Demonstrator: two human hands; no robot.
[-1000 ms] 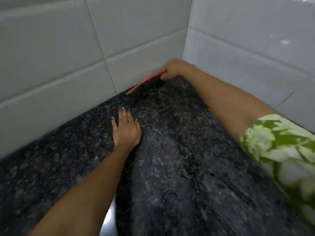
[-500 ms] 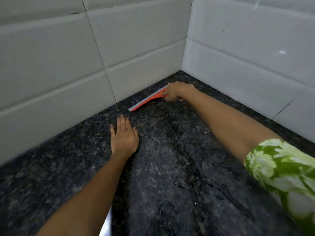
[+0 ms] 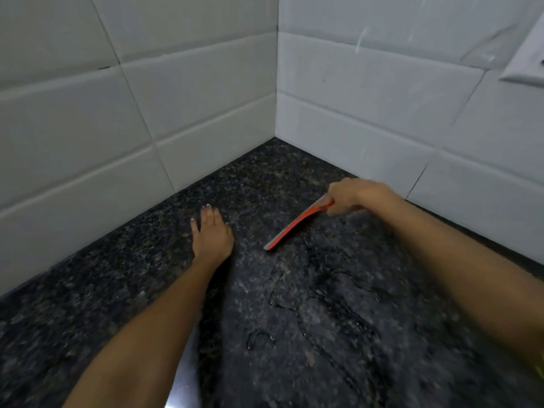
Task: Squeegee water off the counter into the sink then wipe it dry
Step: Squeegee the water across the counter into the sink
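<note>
Gripping the handle end of the orange squeegee (image 3: 294,225), the right hand (image 3: 347,195) is closed around it, with the grey blade edge laid down on the dark speckled counter (image 3: 117,275) and slanting away from the hand toward the near side. That low angle looks chosen so the rubber meets the stone along its length and can push the water (image 3: 294,304) that lies in thin, glinting trails on the near side of the squeegee. The squeegee itself sits out from the tiled corner (image 3: 276,139), well clear of both walls, which suggests the stroke runs from the corner toward the person. The left hand (image 3: 212,234) lies flat and open on the counter, fingers together and holding nothing, just beside the far tip of the squeegee but not touching it; it seems to be there as a brace while the body leans in. On the far side of the squeegee the stone looks duller and mostly free of streaks. White tile walls (image 3: 368,113) close the corner on two sides, and a pale wall plate (image 3: 527,63) shows high up beyond the right hand. Nothing stands on the counter near the squeegee. A bright sliver (image 3: 176,387) at the near edge, under the left forearm, may be the sink, though too little shows to be sure; no cloth for drying is in view.
</note>
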